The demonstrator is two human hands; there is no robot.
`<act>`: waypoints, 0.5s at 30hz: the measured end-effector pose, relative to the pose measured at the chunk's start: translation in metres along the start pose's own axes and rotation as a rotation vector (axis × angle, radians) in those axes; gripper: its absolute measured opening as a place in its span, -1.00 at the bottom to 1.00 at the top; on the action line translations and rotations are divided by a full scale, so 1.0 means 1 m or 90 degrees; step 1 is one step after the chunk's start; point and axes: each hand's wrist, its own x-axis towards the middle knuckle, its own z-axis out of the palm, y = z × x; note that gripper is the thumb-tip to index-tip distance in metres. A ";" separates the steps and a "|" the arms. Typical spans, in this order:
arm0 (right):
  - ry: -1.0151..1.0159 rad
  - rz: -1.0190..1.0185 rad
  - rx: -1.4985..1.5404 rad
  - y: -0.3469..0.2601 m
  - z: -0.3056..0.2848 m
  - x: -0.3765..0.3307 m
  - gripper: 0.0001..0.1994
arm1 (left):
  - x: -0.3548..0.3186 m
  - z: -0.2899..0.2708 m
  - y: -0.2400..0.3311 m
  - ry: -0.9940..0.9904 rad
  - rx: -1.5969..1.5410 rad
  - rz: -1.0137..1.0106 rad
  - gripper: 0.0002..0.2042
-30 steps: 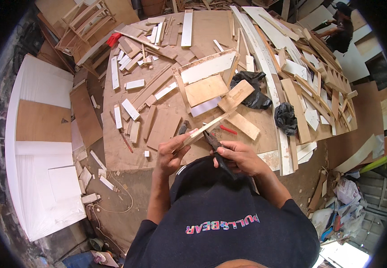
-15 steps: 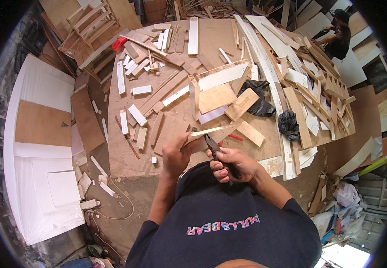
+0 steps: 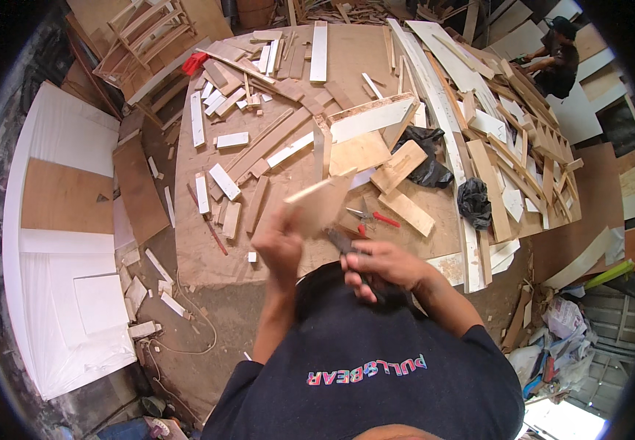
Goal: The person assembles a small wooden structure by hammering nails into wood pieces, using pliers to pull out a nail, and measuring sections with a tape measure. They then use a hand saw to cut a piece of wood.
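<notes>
Head camera: a wooden board (image 3: 320, 206) is being gripped by the left hand (image 3: 281, 246) over the near part of the table (image 3: 359, 62), and dark pliers (image 3: 340, 241) are being clasped in the right hand (image 3: 382, 265), just beside it. Steady bracing of the board is probably being called for; the right forearm (image 3: 449, 301) is being angled leftward.

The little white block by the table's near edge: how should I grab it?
I'd probably pinch the little white block by two opposite sides, coming from above: it's small and boxy, and sits apart on the table, uncovered.
</notes>
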 end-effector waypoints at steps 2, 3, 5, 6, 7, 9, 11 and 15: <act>-0.079 0.045 0.092 0.011 0.014 -0.012 -0.80 | 0.014 -0.007 -0.029 0.059 -0.074 -0.031 -0.76; -0.076 0.021 0.078 0.017 0.011 -0.012 -0.79 | 0.021 -0.016 -0.026 0.045 -0.104 -0.021 -0.76; -0.068 -0.023 0.147 0.025 -0.005 -0.006 -0.80 | 0.025 -0.028 -0.021 -0.004 -0.075 -0.016 -0.75; -0.061 -0.053 0.132 0.022 -0.009 -0.003 -0.81 | 0.028 -0.031 -0.019 -0.020 -0.059 -0.009 -0.75; -0.061 -0.068 0.127 0.021 -0.012 -0.002 -0.81 | 0.025 -0.028 -0.021 -0.015 -0.093 -0.022 -0.75; -0.056 -0.102 0.124 0.019 -0.017 -0.003 -0.80 | 0.015 -0.017 -0.023 -0.011 -0.164 -0.044 -0.75; -0.039 -0.124 0.065 0.016 -0.016 -0.004 -0.78 | 0.007 -0.016 -0.023 -0.057 -0.157 -0.082 -0.74; -0.010 -0.156 0.017 0.018 -0.021 -0.009 -0.77 | -0.009 -0.010 -0.018 -0.104 -0.129 -0.130 -0.74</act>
